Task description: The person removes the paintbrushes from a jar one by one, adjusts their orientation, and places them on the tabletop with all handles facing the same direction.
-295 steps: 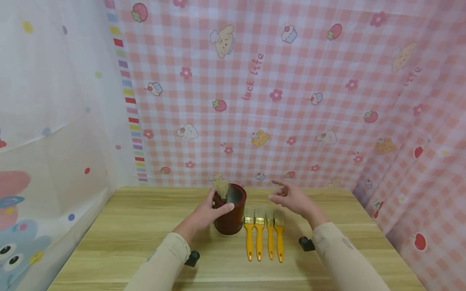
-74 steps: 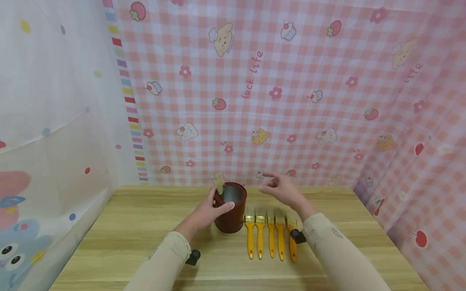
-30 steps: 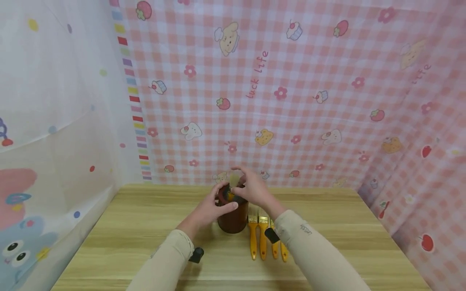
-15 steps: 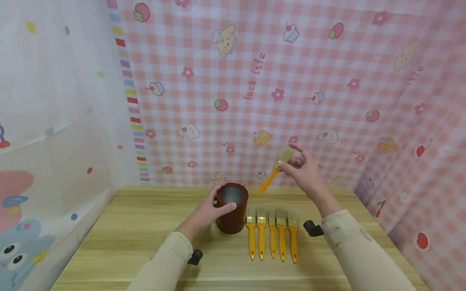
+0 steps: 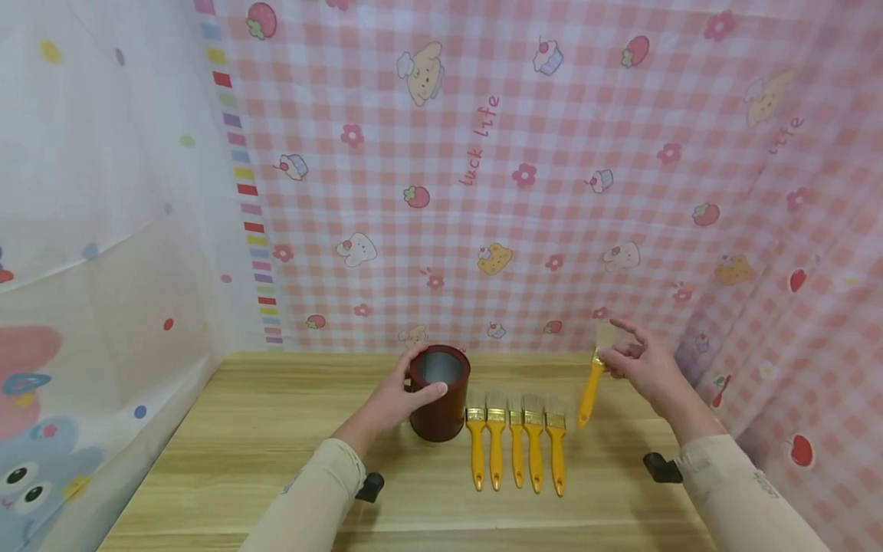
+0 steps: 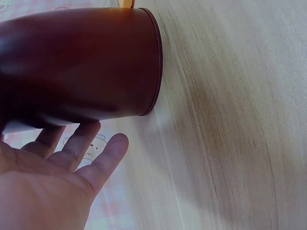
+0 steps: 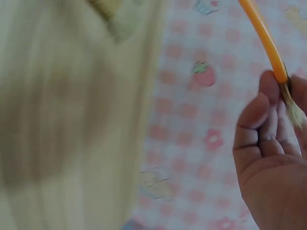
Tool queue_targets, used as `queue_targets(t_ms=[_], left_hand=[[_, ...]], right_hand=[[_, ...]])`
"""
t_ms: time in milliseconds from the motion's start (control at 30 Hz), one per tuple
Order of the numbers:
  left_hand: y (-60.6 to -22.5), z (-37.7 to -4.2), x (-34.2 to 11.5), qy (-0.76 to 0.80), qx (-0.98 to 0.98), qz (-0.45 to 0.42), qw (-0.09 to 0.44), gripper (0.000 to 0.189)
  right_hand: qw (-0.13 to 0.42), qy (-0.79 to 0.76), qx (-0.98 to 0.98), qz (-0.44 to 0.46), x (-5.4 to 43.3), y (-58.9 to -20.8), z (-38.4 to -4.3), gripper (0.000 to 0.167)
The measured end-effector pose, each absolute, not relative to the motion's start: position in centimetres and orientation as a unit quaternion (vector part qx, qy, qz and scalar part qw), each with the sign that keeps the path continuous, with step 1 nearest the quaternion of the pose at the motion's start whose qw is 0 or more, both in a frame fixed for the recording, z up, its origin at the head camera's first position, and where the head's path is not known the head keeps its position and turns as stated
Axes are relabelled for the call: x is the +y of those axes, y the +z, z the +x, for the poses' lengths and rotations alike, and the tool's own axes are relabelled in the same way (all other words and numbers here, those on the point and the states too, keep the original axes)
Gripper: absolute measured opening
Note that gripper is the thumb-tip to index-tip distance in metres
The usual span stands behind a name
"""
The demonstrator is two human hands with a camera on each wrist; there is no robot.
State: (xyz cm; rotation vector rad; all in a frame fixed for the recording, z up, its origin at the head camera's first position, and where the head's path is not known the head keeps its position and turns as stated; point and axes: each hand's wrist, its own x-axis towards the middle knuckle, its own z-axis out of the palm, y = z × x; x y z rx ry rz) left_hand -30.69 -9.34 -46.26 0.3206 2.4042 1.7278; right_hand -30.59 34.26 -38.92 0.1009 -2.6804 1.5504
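My left hand holds a dark red-brown cylindrical pot near its rim, thumb at the front and fingers round the far side. The pot stands upright with its mouth up, and no brush shows inside. In the left wrist view the pot lies across the top, some fingertips against its wall. Off to the right, my right hand pinches a paintbrush near its metal band, bristles up, yellow handle hanging down. The right wrist view shows that paintbrush between thumb and fingertips.
Several yellow-handled paintbrushes lie side by side on the wooden table, just right of the pot, bristles pointing away. A pink checked cloth hangs behind the table. A black camera mount sits by the right wrist.
Another paintbrush has joined the row on the table. My right hand reached into the pot, lifted out the last brush and carried it right, past the row. My left hand stayed on the pot.
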Motion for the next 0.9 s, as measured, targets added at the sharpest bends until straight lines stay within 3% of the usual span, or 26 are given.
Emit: queue_targets(t_ms=[367, 633, 900], left_hand=[[-46.6, -31.0, -9.4, 0.564, 0.815, 0.103, 0.081, 0.085], [-46.5, -31.0, -9.3, 0.561, 0.817, 0.103, 0.084, 0.083], [-46.6, -31.0, -9.4, 0.562, 0.816, 0.103, 0.089, 0.084]], right_hand=[[-0.111, 0.491, -0.864, 0.034, 36.1, -45.5, -30.9, 0.076], [-0.133, 0.475, -0.869, 0.025, 35.2, -48.6, -31.0, 0.072], [-0.129, 0.452, -0.882, 0.020, 34.1, -49.3, -31.0, 0.069]])
